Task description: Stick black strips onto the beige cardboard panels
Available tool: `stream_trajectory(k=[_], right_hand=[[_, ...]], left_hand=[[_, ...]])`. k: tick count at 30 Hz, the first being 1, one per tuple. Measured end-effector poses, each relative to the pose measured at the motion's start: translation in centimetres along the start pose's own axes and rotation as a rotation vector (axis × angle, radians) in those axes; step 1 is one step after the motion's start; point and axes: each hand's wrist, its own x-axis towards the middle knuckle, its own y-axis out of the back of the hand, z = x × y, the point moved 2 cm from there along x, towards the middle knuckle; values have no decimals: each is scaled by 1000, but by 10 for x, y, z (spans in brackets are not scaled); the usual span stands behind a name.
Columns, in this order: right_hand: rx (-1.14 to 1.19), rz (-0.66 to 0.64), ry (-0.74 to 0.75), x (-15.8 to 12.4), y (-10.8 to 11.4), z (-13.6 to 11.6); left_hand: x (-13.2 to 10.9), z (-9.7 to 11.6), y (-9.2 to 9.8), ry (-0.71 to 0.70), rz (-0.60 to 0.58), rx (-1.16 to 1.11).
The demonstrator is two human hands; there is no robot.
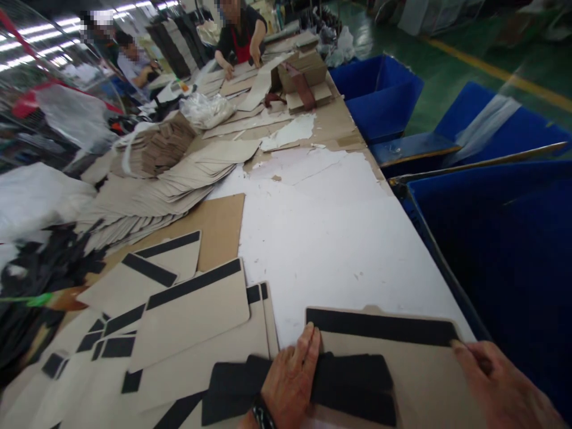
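Note:
Directly in front lies a beige panel (pixel 415 381) with rounded corners and a black strip (pixel 384 326) along its far edge. My left hand (pixel 292 372) lies over loose black strips (pixel 353 372), its fingers stretched out and the fingertips touching the panel's far left corner at the strip's end. At the panel's right edge, my right hand (pixel 500 378) is closed, thumb and fingers pinching the corner by the strip's other end. To the left, several beige panels with black strips (pixel 196 316) overlap in a loose pile.
Fanned beige sheets (pixel 170 190) and a tied brown bundle (pixel 152 146) lie farther left, beside a heap of black strips (pixel 49 268). Blue bins (pixel 500 250) line the right side of the white-topped table (pixel 313 220). A co-worker (pixel 241 36) stands at its far end.

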Motion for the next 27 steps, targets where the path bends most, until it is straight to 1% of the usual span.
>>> stream_trajectory(k=[3, 5, 7, 10, 12, 14, 16, 20, 27], right_hand=[[23, -54, -47, 15, -7, 13], [23, -79, -69, 18, -7, 14], [2, -86, -91, 14, -2, 7], [15, -38, -93, 1, 7, -11], [61, 6, -64, -6, 9, -20], [75, 21, -28, -10, 10, -25], [62, 20, -20, -10, 9, -25], [37, 6, -61, -6, 8, -20], [47, -30, -43, -3, 9, -21]], left_hand=[[1, 1, 3, 0, -38, -3], [1, 1, 3, -3, -47, -16], [1, 1, 2, -4, -65, -29], [3, 0, 0, 12, -90, -36], [4, -2, -4, 20, -88, -42], [6, -3, -7, 18, -80, -54], [6, -4, -10, 10, -66, -65], [4, -5, -11, 5, -57, -65], [4, -5, -13, 2, -51, -63]])
